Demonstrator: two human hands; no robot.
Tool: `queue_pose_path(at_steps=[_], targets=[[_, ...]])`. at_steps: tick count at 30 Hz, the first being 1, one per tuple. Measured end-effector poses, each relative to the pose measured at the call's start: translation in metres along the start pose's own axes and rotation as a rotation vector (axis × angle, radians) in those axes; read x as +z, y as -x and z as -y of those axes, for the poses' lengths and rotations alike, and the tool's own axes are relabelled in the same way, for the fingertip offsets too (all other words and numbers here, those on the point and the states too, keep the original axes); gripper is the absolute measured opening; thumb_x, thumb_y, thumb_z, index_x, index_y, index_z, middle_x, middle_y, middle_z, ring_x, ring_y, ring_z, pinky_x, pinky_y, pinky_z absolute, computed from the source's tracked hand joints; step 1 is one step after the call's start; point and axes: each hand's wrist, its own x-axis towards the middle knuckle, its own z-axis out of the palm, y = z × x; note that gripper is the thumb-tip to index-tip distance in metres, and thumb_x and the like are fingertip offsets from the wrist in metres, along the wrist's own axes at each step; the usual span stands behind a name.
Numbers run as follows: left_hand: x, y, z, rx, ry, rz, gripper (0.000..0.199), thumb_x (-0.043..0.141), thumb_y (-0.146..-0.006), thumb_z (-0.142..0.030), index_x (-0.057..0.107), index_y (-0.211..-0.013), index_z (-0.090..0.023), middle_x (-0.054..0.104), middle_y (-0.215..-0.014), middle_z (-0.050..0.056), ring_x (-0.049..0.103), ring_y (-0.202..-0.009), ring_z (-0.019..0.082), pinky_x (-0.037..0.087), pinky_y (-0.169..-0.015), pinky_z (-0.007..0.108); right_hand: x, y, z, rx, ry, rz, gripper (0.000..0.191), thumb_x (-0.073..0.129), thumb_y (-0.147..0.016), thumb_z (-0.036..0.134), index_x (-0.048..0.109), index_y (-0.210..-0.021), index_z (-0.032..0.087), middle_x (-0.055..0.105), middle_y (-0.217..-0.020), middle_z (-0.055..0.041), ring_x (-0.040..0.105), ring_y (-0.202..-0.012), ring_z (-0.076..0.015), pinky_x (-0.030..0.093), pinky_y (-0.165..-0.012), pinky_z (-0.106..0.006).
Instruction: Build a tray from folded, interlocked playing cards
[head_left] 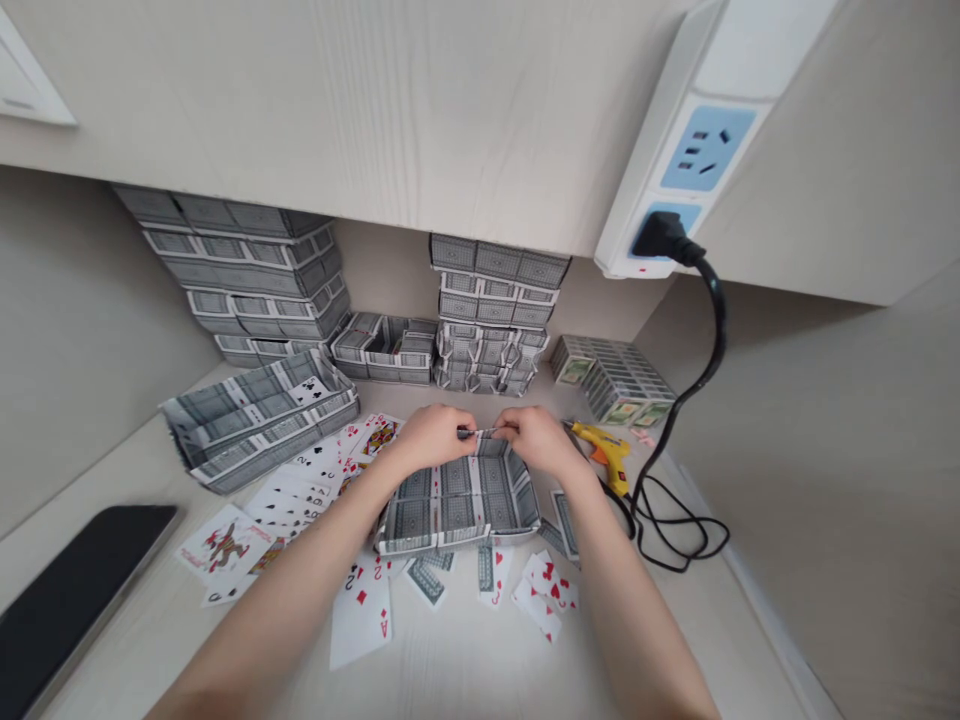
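In front of me on the table is an open box made of playing cards (461, 505), grey patterned backs showing. At its far wall, my left hand (435, 437) is closed in a pinch on the top edge. A small dark bit shows at those fingertips; I cannot make out what it is. Close beside it, my right hand (536, 438) pinches the same rim with thumb and fingers. Loose playing cards (300, 490) lie face up to the left, partly under my left forearm. Cut card pieces (547, 590) are scattered before the box.
A yellow glue gun (607, 455) lies at the right, near a black cord (720, 330) plugged into a power strip (675, 170). Another card box (262, 415) stands left. Stacked card boxes (247, 270) and packs of cards (619, 380) line the back. A black tablet-like slab (82, 590) lies front left.
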Motion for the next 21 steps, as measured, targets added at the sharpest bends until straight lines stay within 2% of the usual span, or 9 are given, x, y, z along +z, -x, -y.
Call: queue_pose_path(at_steps=[8,15,21], targets=[[0.0025,-0.0013,0.0047,0.054,0.058,-0.002,0.024,0.049,-0.075,-0.036,0.068,-0.083,-0.024,0.07,-0.081,0.001,0.06,-0.071,0.015,0.039,-0.063,0.021,-0.0005,0.0008,0.0021,-0.007,0.028,0.006,0.017,0.05,-0.078,0.022,0.067,-0.08,0.02,0.069,-0.08,-0.0042,0.06,-0.077,-0.0148,0.036,-0.066,-0.02],[0.0025,-0.0014,0.0051,0.033,0.021,0.014,0.027,0.047,-0.076,-0.039,0.067,-0.086,-0.024,0.07,-0.083,0.001,0.061,-0.074,0.016,0.04,-0.065,0.022,-0.0022,0.0014,0.0064,0.007,0.106,0.01,0.017,0.049,-0.078,0.021,0.066,-0.081,0.02,0.068,-0.08,-0.0045,0.06,-0.078,-0.0154,0.034,-0.063,-0.021],[0.0026,0.0003,-0.0029,-0.003,-0.051,0.013,0.024,0.046,-0.076,-0.037,0.065,-0.085,-0.024,0.068,-0.084,0.001,0.062,-0.077,0.017,0.041,-0.067,0.024,-0.0052,0.0028,0.0078,0.014,0.111,0.028,0.017,0.05,-0.078,0.02,0.066,-0.08,0.019,0.068,-0.078,-0.0045,0.06,-0.076,-0.0152,0.034,-0.062,-0.021]])
